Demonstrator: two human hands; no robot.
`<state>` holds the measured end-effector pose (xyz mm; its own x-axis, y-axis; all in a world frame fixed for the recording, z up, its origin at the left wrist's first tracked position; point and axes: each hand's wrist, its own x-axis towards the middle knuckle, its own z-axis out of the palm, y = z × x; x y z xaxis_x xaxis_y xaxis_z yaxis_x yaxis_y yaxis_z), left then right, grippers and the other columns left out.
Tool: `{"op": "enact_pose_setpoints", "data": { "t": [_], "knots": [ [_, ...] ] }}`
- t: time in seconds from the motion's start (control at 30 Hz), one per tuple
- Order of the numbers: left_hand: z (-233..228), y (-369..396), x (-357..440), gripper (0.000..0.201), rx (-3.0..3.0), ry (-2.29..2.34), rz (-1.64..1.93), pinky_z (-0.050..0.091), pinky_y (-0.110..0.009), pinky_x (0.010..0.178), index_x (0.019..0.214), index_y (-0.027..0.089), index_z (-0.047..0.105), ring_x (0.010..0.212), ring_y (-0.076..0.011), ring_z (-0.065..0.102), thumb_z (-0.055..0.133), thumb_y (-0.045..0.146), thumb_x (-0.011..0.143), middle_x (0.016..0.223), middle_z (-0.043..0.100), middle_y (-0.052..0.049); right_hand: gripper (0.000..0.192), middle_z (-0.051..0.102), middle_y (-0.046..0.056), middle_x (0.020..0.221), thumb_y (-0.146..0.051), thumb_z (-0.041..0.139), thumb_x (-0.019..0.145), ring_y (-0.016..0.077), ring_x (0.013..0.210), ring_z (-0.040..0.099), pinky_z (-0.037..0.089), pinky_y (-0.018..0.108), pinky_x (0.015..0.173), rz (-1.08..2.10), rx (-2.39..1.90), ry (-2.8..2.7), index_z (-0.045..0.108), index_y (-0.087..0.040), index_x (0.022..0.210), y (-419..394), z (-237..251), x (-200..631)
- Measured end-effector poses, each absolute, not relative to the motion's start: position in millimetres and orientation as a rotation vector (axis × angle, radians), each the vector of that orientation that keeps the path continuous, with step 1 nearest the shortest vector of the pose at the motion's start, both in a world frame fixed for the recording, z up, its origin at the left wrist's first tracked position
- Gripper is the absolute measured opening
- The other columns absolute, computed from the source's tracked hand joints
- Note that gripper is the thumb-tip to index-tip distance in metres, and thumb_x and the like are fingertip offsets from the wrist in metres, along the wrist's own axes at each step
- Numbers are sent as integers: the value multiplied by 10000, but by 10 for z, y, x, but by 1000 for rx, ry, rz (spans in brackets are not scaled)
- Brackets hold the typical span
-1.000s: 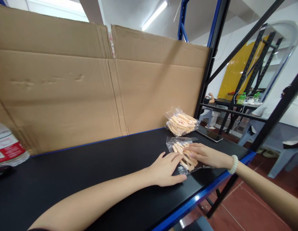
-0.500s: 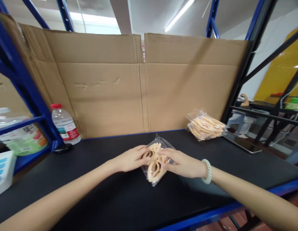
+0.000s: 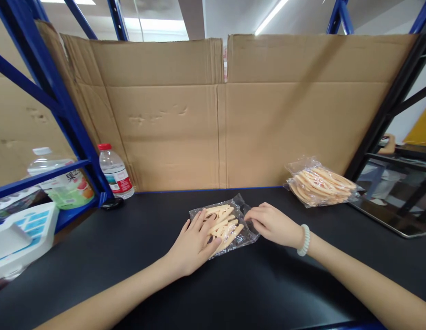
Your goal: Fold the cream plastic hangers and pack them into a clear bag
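A clear plastic bag [image 3: 249, 236] lies flat on the black tabletop, with cream-coloured flat looped pieces [image 3: 226, 224] inside it. My left hand [image 3: 194, 243] rests on the bag's left part, palm down with fingers spread over the pieces. At the bag's right edge, my right hand [image 3: 273, 224] pinches the loose plastic between closed fingertips. A pale beaded bracelet [image 3: 304, 240] circles my right wrist. What exactly the pieces are, I cannot make out.
Another clear bag of similar pieces [image 3: 321, 183] sits at the back right, near a dark flat tablet-like device [image 3: 388, 217]. A red-capped bottle [image 3: 116, 173] stands at the back left. Cardboard panels [image 3: 172, 133] wall the back. A white device with blue keys [image 3: 30, 233] is far left.
The bag has turned, its pieces now lying slantwise. My left hand has flattened onto it, and my right hand has moved off the pieces to the bag's right edge. The view has shifted.
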<state>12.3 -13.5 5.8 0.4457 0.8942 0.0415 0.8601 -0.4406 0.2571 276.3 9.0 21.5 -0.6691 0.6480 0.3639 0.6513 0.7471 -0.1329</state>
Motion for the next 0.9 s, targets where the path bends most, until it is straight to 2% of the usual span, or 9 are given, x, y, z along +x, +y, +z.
{"op": "enact_pose_setpoints", "data": {
  "t": [0.17, 0.37, 0.53, 0.63, 0.7, 0.73, 0.8, 0.87, 0.9],
  "knots": [
    [-49, -24, -1, 632, 2600, 1392, 324, 195, -536, 1132, 1469, 206, 308, 1444, -304, 120, 326, 548, 938, 1562, 207, -102, 338, 704, 20, 840, -11, 411, 821, 164, 773, 645, 483, 294, 766, 201, -993, -2561, 692, -184, 897, 159, 180, 2843],
    [-54, 61, -82, 613, 2680, 1293, 340, 211, -536, 1137, 1478, 237, 282, 1439, -305, 144, 352, 535, 946, 1567, 201, -84, 339, 714, 50, 897, 30, 473, 796, 163, 822, 662, 507, 271, 813, 304, -872, -2611, 729, -156, 917, 231, 88, 2847],
    [54, 70, -94, 617, 2666, 1253, 264, 202, -534, 1141, 1470, 222, 301, 1439, -299, 147, 350, 541, 945, 1565, 206, -89, 350, 703, 58, 947, 62, 499, 737, 186, 898, 630, 510, 310, 854, 217, -760, -2553, 748, -174, 805, 288, 22, 2865],
    [64, 100, -115, 593, 2683, 1214, 282, 205, -534, 1141, 1467, 236, 302, 1441, -289, 145, 356, 522, 951, 1566, 211, -70, 366, 713, 33, 939, 55, 481, 756, 164, 905, 625, 517, 289, 854, 190, -679, -2555, 742, -193, 824, 316, 24, 2875],
    [33, 129, -132, 581, 2703, 1194, 316, 201, -525, 1146, 1470, 249, 292, 1443, -279, 145, 363, 506, 954, 1568, 209, -55, 362, 717, 18, 921, 47, 477, 769, 146, 901, 627, 517, 267, 852, 18, -743, -2556, 732, -199, 845, 356, 56, 2932],
    [10, 143, -141, 576, 2713, 1186, 340, 198, -522, 1149, 1471, 255, 286, 1443, -274, 147, 365, 498, 956, 1568, 211, -50, 349, 717, 23, 922, 37, 479, 777, 154, 925, 623, 512, 283, 867, -111, -814, -2538, 727, -195, 857, 387, 81, 2986],
    [-43, 168, -158, 563, 2732, 1170, 383, 195, -521, 1151, 1473, 264, 279, 1443, -270, 150, 366, 481, 960, 1566, 221, -42, 321, 707, 72, 987, 14, 481, 790, 223, 1054, 585, 470, 392, 941, -370, -993, -2446, 720, -170, 900, 473, 133, 3146],
    [-87, 184, -174, 554, 2746, 1161, 411, 208, -530, 1144, 1473, 275, 275, 1440, -273, 164, 368, 468, 963, 1564, 227, -38, 322, 642, 164, 1162, -6, 482, 796, 342, 1234, 454, 355, 562, 1011, -548, -1172, -2337, 701, -118, 1004, 569, 174, 3356],
    [-102, 187, -180, 550, 2753, 1162, 418, 217, -534, 1140, 1473, 279, 277, 1437, -277, 175, 371, 463, 963, 1563, 230, -39, 343, 584, 184, 1261, -22, 496, 793, 376, 1294, 383, 298, 605, 1031, -701, -1309, -2274, 680, -110, 1069, 612, 184, 3468]
  ]
}}
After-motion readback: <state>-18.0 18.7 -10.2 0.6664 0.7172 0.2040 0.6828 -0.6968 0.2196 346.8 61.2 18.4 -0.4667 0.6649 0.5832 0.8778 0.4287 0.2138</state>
